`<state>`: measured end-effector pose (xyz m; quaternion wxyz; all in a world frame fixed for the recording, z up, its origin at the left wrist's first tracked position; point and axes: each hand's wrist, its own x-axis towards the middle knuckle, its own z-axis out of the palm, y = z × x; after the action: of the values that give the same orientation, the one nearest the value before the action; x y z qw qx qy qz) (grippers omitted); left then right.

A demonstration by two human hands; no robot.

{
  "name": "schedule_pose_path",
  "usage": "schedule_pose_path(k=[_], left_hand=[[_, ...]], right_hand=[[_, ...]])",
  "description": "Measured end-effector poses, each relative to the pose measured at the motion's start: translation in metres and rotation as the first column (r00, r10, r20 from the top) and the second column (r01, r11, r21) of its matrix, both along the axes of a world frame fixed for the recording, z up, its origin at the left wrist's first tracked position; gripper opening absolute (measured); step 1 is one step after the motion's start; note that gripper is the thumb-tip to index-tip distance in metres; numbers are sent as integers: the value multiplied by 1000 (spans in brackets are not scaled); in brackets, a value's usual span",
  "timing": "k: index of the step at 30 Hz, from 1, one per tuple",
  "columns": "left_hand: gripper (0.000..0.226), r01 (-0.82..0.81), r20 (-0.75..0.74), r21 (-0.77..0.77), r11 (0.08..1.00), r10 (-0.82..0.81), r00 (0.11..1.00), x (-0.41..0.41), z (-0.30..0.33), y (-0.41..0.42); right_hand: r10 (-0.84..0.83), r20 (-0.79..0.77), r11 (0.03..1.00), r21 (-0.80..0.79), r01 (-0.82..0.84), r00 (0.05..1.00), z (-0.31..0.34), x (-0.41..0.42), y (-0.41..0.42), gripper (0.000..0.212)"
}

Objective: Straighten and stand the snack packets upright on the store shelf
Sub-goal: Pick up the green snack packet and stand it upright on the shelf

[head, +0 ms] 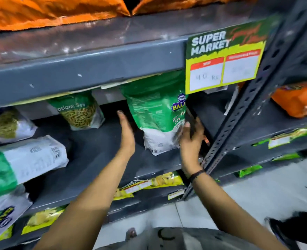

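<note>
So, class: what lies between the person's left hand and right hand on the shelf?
In the head view, a green and white snack packet stands between the left hand and the right hand; the right hand touches its side, the left is open beside it.

Just one view here, a head-worn wide-angle cam, so nothing overlaps with a second angle. It looks forward and down at the grey shelf (87, 64), close enough that both forearms reach in from the bottom edge. The yellow-green price sign (224, 60) hangs on that shelf's front lip at upper right. Below the shelf you see the next tier, and lower still the floor (257, 199). Edges bend and smear, probably lens distortion plus some motion blur.
</note>
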<state>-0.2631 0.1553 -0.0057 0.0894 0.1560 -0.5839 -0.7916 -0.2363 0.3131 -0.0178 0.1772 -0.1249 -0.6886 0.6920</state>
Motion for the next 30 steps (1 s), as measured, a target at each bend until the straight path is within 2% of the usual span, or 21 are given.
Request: schedule_pose_path(k=[1, 3, 5, 8, 10, 12, 13, 15, 17, 18, 21, 23, 25, 28, 30], left_hand=[[67, 9, 35, 120, 993, -13, 999, -7, -1, -2], [68, 63, 30, 248, 967, -73, 997, -14, 1, 5], [60, 122, 29, 207, 971, -131, 991, -7, 1, 21], [51, 152, 104, 132, 979, -167, 980, 19, -13, 40], [52, 190, 133, 59, 980, -196, 972, 44, -24, 46], [50, 181, 138, -67, 981, -171, 976, 66, -29, 52], [45, 140, 121, -117, 983, -126, 985, 68, -29, 53], [41, 38, 96, -174, 984, -21, 995, 52, -22, 49], [52, 3, 115, -155, 988, 15, 993, 24, -10, 43], [54, 23, 110, -138, 990, -8, 994, 11, -4, 41], [42, 180, 45, -146, 973, -176, 983, -15, 9, 43], [41, 242, 50, -151, 958, -238, 970, -17, 13, 49], [40, 174, 68, -187, 967, -164, 984, -6, 5, 52], [28, 1, 89, -236, 972, 21, 996, 20, -10, 59], [32, -9, 72, -263, 965, 29, 997, 31, -15, 61]], right_hand=[[-58, 50, 997, -46, 61, 997, -4, 14, -9, 45], [28, 135, 992, -124, -11, 990, -9, 40, -32, 49], [124, 140, 985, -134, -105, 982, -11, 48, -45, 53], [103, 115, 991, -99, -91, 988, -5, 19, -36, 48], [182, 146, 971, -183, -154, 972, -1, -5, -17, 47], [274, 200, 929, -309, -204, 941, 3, -22, 2, 57], [262, 220, 926, -331, -181, 940, 6, -27, 9, 60], [114, 250, 940, -339, -23, 962, 11, -28, 19, 59], [-12, 293, 917, -378, 127, 956, 6, -13, 19, 55], [-18, 305, 905, -400, 145, 952, 1, -2, 15, 51], [171, 304, 871, -492, 1, 937, -4, 28, -3, 49], [194, 263, 867, -496, -40, 945, -1, 22, -5, 50], [206, 241, 885, -460, -75, 949, 3, 4, 1, 54], [303, 297, 896, -412, -165, 906, 5, -21, 13, 60], [336, 310, 901, -380, -208, 889, 6, -26, 12, 59]])
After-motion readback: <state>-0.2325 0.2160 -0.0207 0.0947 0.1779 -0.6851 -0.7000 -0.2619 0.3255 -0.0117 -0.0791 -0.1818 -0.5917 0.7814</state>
